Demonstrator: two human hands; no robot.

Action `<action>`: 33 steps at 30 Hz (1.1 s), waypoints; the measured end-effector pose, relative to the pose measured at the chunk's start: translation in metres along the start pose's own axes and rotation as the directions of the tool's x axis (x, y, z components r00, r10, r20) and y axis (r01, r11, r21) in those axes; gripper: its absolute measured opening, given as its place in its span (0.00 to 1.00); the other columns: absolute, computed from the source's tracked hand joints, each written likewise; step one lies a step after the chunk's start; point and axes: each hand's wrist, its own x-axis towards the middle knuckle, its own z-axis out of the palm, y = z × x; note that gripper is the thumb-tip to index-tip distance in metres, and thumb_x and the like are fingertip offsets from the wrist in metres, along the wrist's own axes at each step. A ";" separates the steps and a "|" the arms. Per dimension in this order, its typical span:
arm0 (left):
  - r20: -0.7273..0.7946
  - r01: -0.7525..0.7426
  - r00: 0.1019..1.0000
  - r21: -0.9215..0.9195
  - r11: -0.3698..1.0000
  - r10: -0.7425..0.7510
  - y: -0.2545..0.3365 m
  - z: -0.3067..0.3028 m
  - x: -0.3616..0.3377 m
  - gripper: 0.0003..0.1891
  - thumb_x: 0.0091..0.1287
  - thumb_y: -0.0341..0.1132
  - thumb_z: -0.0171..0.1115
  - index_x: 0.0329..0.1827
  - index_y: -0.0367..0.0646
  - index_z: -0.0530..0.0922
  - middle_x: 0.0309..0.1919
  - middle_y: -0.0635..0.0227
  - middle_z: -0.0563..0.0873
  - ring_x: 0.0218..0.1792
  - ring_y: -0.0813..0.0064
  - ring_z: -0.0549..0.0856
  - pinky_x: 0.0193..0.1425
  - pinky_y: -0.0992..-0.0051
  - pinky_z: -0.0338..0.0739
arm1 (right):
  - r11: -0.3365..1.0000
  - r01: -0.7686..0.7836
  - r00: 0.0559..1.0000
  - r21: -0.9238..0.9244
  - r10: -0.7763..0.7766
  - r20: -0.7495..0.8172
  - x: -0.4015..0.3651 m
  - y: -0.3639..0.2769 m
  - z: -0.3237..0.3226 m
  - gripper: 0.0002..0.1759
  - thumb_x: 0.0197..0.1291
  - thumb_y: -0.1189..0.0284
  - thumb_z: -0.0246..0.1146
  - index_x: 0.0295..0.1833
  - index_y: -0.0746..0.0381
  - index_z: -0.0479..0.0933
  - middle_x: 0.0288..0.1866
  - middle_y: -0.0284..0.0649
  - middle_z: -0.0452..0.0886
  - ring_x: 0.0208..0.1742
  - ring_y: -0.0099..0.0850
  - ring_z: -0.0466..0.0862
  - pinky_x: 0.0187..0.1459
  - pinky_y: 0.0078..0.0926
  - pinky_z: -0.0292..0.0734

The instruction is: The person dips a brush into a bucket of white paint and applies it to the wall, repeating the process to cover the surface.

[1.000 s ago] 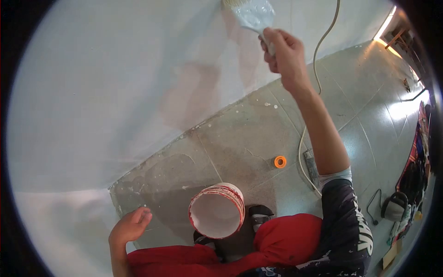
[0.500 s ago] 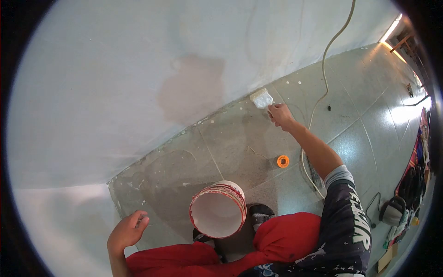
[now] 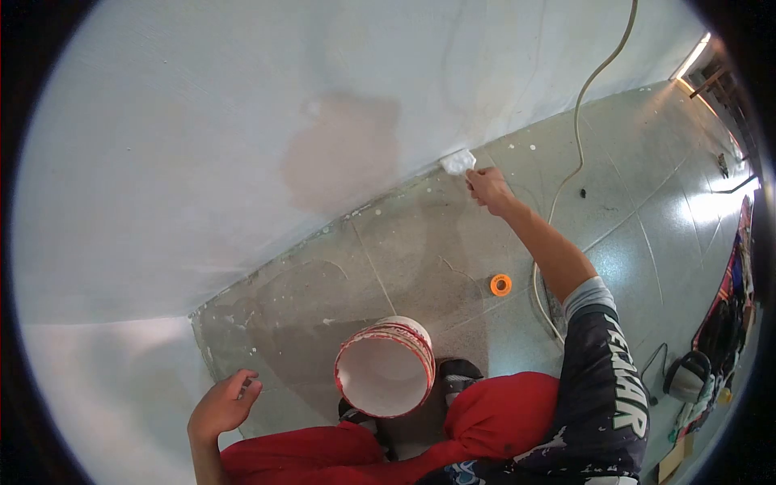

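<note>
My right hand [image 3: 488,189] is closed round the handle of a wide white brush [image 3: 458,162], whose head lies against the foot of the pale wall [image 3: 210,145], where it meets the floor. At the lower left, my left hand [image 3: 222,406] hangs above the floor with its fingers curved and thumb apart, holding nothing. A white bucket with a red-stained rim [image 3: 427,353] stands between my feet, with a pale inside.
An orange ring-shaped roll [image 3: 500,284] lies on the tiled floor [image 3: 436,242]. A pale hose or cable [image 3: 579,121] runs down the wall and across the floor beside my right arm. A kettle-like object [image 3: 687,376] and cloths are at the far right.
My right hand and the brush have moved slightly up, closer against the wall's foot. My left hand keeps its pose. The view has shifted slightly.
</note>
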 end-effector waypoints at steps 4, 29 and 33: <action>-0.002 -0.036 0.999 -0.011 0.999 0.036 -0.002 0.000 0.001 0.19 0.78 0.48 0.51 0.60 0.45 0.75 0.47 0.54 0.88 0.49 0.55 0.87 0.54 0.63 0.78 | 0.973 0.146 0.989 0.179 -0.149 0.001 -0.036 0.007 -0.004 0.18 0.68 0.59 0.60 0.29 0.61 0.74 0.24 0.33 0.74 0.19 0.22 0.69 0.16 0.25 0.60; -0.027 -0.005 1.000 -0.019 1.000 0.004 -0.003 0.001 -0.005 0.21 0.76 0.48 0.54 0.60 0.41 0.76 0.50 0.51 0.87 0.51 0.51 0.86 0.55 0.62 0.79 | 0.998 -0.031 0.999 0.057 0.031 -0.007 -0.014 0.018 -0.009 0.15 0.66 0.62 0.61 0.31 0.61 0.75 0.23 0.32 0.73 0.18 0.20 0.68 0.17 0.23 0.56; -0.042 -0.035 0.999 -0.025 0.999 0.033 -0.005 0.002 -0.006 0.21 0.76 0.48 0.54 0.60 0.41 0.76 0.49 0.51 0.87 0.51 0.52 0.86 0.55 0.62 0.79 | 0.997 0.055 0.997 0.051 -0.053 -0.051 -0.007 0.010 -0.006 0.15 0.66 0.62 0.61 0.31 0.61 0.76 0.23 0.31 0.73 0.18 0.20 0.67 0.16 0.23 0.56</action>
